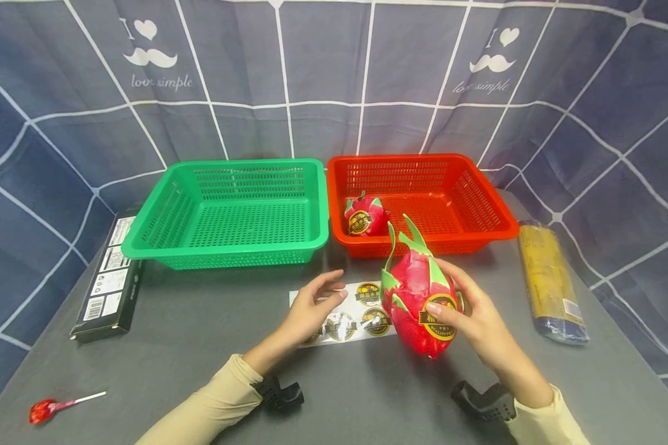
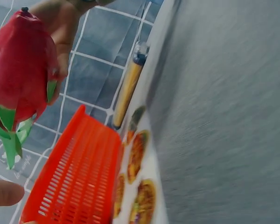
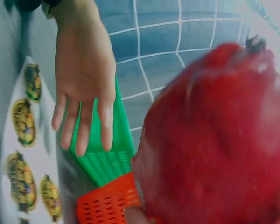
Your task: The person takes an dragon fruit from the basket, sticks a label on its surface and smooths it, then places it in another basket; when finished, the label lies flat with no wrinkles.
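Note:
A large red dragon fruit with green leaf tips is held up by my right hand, whose thumb lies over a round black-and-gold sticker on its skin. My left hand hovers beside it with nothing in its grasp, fingers extended in the right wrist view. Under and between the hands lies a white sheet of round stickers, partly covered by the left hand and the fruit. Inside the red basket sits a smaller dragon fruit bearing the same kind of sticker.
To the left of the red basket stands a green basket. A black-and-white box lies at the left, and a red lollipop is nearer me. At the right rests a yellow cylindrical package. A grid-patterned curtain hangs behind.

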Action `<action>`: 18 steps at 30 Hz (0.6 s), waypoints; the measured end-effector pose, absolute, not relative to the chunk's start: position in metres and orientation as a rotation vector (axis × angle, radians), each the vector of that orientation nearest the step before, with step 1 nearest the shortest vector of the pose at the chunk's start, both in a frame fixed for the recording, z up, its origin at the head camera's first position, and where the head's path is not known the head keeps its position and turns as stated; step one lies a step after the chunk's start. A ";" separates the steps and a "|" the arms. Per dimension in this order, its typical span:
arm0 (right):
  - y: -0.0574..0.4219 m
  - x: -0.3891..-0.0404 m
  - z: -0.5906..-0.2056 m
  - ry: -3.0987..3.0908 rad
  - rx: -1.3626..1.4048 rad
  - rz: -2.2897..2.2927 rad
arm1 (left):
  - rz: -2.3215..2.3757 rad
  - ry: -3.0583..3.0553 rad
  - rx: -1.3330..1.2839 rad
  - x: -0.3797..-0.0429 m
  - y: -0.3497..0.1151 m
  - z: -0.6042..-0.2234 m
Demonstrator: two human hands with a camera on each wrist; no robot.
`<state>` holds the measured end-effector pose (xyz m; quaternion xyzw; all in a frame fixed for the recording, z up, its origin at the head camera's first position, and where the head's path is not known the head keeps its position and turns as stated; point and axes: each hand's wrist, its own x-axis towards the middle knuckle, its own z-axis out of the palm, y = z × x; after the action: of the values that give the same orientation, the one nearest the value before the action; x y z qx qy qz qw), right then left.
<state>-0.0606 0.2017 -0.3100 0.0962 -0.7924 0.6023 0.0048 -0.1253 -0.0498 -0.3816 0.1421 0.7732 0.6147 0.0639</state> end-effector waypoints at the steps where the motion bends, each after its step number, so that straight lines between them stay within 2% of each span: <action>1: 0.202 -0.063 -0.308 -2.475 0.277 1.890 | 1.873 2.345 0.427 -0.129 -0.048 -0.380; 11: 0.201 -0.086 -0.290 -2.338 0.213 2.008 | 1.911 2.430 0.411 -0.160 -0.034 -0.362; 18: 0.196 -0.108 -0.273 -2.183 0.190 2.189 | 1.655 2.535 0.452 -0.184 -0.027 -0.371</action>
<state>-0.1082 0.1959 -0.2726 0.0613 -0.7047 0.7065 0.0222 -0.1836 -0.0275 -0.3706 0.1476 0.8274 0.5403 0.0402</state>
